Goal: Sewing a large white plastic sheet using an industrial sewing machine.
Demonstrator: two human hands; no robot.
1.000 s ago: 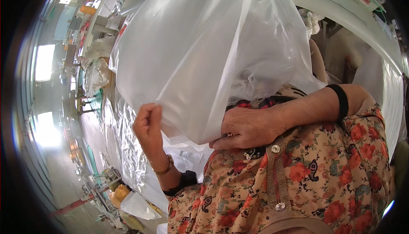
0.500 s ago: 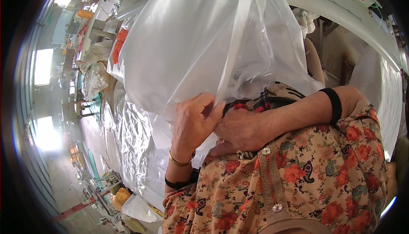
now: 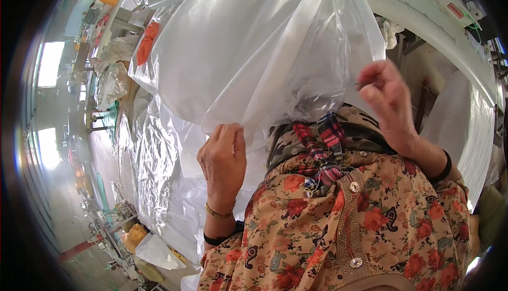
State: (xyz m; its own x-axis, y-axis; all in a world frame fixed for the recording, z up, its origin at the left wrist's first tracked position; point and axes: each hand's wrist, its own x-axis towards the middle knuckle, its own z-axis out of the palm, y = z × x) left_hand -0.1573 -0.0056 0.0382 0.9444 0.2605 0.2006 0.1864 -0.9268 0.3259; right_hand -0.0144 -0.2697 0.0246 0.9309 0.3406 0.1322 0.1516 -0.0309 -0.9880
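Note:
A large sheet of translucent white woven plastic (image 3: 238, 42) drapes from the machine table down over my lap. Its lower edge is pinched between the thumb and fingers of my left hand (image 3: 222, 158). Clear, crinkled film (image 3: 317, 92) lies along the middle of the sheet. Beside the sheet's right edge, my right hand (image 3: 389, 103) is raised with its fingers curled and smeared by motion. A small dark bit shows at its fingertips, too blurred to name. Between my hands a plaid cloth tie (image 3: 330, 156) is knotted at my waist.
A white table edge with a ruler scale (image 3: 407, 6) curves across the upper right, with a white machine box (image 3: 455, 0) on it. Shiny plastic sheeting (image 3: 159, 158) piles up at my left. An orange-red bundle (image 3: 147, 43) lies beyond it. Further sewing equipment stands far left.
My right hand has left my left hand's side and swung up and right to the sheet's right edge. My left hand has shifted slightly left and down, still pinching the sheet. The plaid tie is now uncovered.

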